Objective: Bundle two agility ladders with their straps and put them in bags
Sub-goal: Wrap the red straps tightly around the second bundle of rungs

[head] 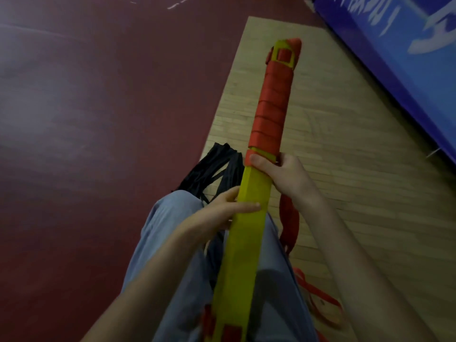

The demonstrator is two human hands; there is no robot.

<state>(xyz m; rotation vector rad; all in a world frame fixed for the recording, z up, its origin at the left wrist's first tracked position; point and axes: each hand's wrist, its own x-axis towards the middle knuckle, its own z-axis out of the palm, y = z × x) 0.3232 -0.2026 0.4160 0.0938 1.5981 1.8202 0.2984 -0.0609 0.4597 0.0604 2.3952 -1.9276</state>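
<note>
Wooden gym floor (333,134). Across lap, yellow ladder bundle (246,218), red strap (271,102) wound over far half. Right hand (286,176) grips bundle at wrap edge, thumb on strap; left hand (222,208) clasps middle. Left to do: rest of wrap, bagging, probably second ladder.

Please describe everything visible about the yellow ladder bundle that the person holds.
The yellow ladder bundle is a long, flat stack of yellow rungs, plastic by its look. A red strap is wound tightly round its far half; the near half is bare. It points away from the person, above blue trousers. The left hand grips the bare middle; the right hand grips the wrap's near edge, thumb on top. Loose strap hangs under the right wrist.
</note>
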